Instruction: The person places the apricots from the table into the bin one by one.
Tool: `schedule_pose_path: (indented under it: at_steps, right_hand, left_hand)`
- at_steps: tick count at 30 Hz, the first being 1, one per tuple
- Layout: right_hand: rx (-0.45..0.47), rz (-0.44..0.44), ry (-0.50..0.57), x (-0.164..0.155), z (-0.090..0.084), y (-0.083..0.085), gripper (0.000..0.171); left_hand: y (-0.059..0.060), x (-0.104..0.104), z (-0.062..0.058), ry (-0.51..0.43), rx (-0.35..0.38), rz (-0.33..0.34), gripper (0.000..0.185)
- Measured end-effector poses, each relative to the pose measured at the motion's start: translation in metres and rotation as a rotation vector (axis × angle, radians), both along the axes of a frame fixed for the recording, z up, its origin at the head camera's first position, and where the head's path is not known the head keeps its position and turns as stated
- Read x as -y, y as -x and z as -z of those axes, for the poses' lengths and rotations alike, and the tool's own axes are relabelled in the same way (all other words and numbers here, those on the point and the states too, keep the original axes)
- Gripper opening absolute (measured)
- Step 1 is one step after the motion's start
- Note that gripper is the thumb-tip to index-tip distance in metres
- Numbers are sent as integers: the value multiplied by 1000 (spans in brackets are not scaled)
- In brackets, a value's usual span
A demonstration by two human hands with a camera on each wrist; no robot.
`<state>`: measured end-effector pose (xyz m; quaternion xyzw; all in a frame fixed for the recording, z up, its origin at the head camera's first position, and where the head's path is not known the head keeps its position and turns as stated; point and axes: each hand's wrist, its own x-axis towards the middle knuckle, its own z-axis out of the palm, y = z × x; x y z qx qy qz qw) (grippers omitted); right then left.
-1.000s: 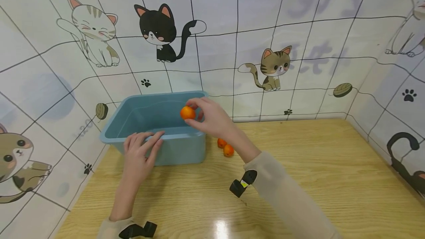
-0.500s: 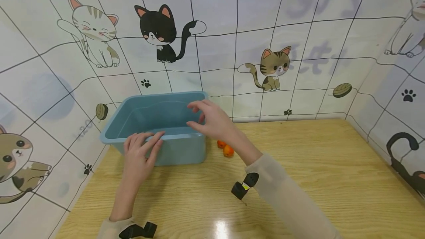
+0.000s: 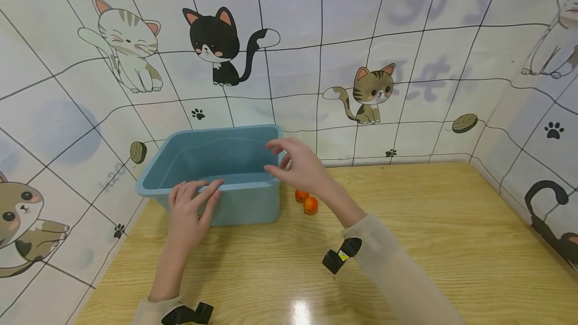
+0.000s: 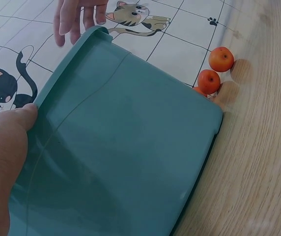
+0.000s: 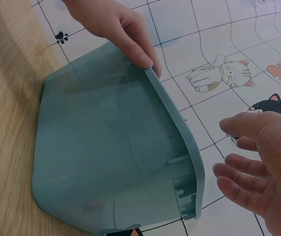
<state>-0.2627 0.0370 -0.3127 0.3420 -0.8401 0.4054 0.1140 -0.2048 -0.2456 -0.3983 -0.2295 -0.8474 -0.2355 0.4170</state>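
A blue plastic bin [image 3: 253, 204] stands on the table against the wall. My left hand [image 3: 189, 214] grips its front rim, thumb outside and fingers over the edge; the right wrist view shows this hold on the rim too. Over the bin's right end hangs my right hand [image 3: 300, 164], fingers loosely bent and apart, nothing between them. Small orange fruits [image 3: 310, 205] lie on the table just right of the bin, below that hand. In the left wrist view three fruits [image 4: 221, 59] show, one partly behind the bin. The bin's floor is mostly hidden by its front wall.
The wooden table [image 3: 406, 234] extends to the right and front. A wall covering [image 3: 298, 64] with cat drawings and grid lines rises behind and on both sides. Black cameras [image 3: 341, 256] sit on both wrists.
My right hand let go of an orange fruit over the bin; the fruit is now out of sight. That hand then shifted slightly right. My left hand stayed on the rim.
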Motion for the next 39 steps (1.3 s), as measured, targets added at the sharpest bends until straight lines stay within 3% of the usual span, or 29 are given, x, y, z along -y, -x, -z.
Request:
schedule_pose_path:
  at_steps: [14, 39]
  right_hand:
    - [16, 17, 77, -28, 5, -5, 44]
    - [128, 112, 68, -77, 61, 2, 44]
  left_hand:
    - [0, -2, -3, 6, 2, -11, 38]
    - [-1, -4, -4, 2, 0, -12, 36]
